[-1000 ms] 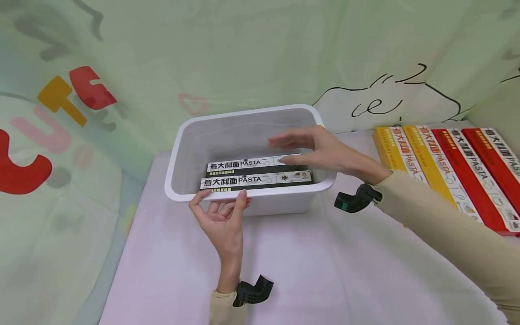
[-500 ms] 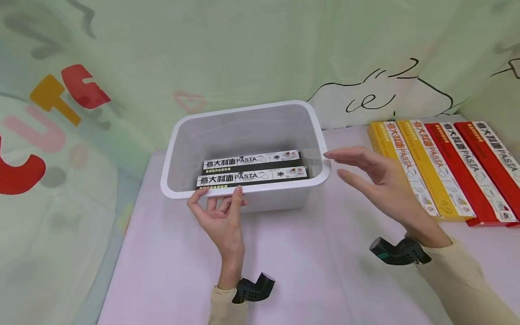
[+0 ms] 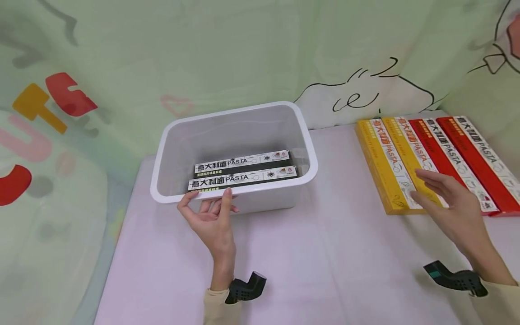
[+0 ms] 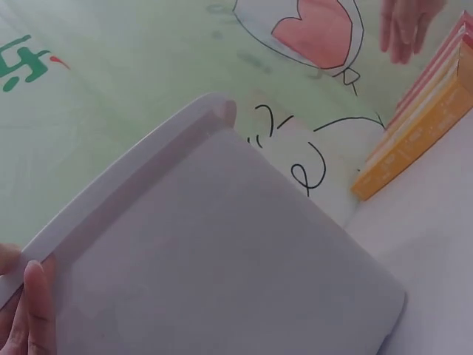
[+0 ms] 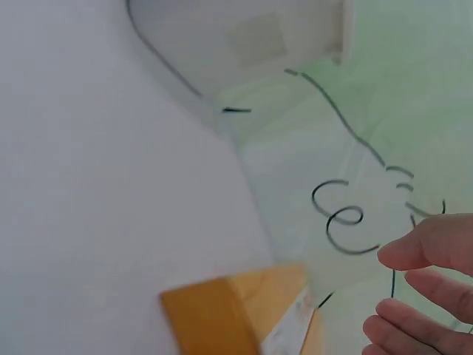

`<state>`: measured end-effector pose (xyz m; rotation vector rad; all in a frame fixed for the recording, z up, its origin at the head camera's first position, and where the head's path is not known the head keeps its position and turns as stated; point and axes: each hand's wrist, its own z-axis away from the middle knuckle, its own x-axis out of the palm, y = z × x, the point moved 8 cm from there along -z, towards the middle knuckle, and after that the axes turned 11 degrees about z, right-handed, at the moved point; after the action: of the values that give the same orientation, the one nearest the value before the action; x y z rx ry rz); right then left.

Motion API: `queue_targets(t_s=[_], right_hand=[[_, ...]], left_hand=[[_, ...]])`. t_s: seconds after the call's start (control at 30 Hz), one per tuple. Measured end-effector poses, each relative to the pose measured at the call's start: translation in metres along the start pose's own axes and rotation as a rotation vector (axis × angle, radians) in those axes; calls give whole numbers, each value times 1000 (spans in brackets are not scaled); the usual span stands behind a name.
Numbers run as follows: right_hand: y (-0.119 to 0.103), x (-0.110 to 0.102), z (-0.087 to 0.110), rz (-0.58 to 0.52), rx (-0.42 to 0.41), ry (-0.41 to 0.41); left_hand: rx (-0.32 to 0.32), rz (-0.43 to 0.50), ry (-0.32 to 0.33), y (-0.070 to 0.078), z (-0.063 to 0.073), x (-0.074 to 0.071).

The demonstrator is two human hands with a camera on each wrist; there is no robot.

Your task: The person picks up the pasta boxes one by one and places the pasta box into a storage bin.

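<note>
Head view, edges: the white plastic bin (image 3: 266,201) stands on the desk (image 3: 317,257), its back rim near the green printed curtain (image 3: 243,54); at left, the desk's side edge runs near the bin.
Room for moving: a strip of desk lies between the bin and the row of boxes, and a wider part lies in front of the bin.
Left hand (image 3: 213,221): comes from the front with palm upward; its fingers (image 4: 41,303) are narrow, pinching the front rim of the bin.
Right hand (image 3: 457,207): hangs above the near part of the row, apart from the boxes as the left wrist view shows; thumb and fingers are wide and hold nothing.
Count in bin: two black-and-white pasta boxes (image 3: 243,178), lying parallel, labels readable.
Count on desk: four, side by side, namely two yellow pasta boxes (image 3: 379,167), then two red pasta boxes (image 3: 465,135).
Wrists: one black camera (image 3: 245,289) on each.
</note>
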<state>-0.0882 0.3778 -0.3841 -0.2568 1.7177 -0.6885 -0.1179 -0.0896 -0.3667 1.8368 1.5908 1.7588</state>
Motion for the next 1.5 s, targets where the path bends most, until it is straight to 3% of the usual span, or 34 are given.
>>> queue_targets(t_s=[0.2, 0.6, 0.73, 1.07, 1.2, 1.5], right_hand=[[24, 11, 8, -15, 60, -14], [15, 25, 17, -1, -79, 0], [10, 26, 17, -1, -80, 4], [4, 20, 9, 18, 4, -25], [11, 21, 10, -2, 105, -83], [23, 37, 17, -199, 228, -115]], left_hand=[[8, -6, 4, 1, 0, -5], [22, 7, -9, 3, -2, -7], [26, 17, -8, 2, -4, -7], [9, 24, -27, -2, -2, -3], [4, 26, -42, -3, 0, -1], [7, 15, -45, -2, 0, 0]])
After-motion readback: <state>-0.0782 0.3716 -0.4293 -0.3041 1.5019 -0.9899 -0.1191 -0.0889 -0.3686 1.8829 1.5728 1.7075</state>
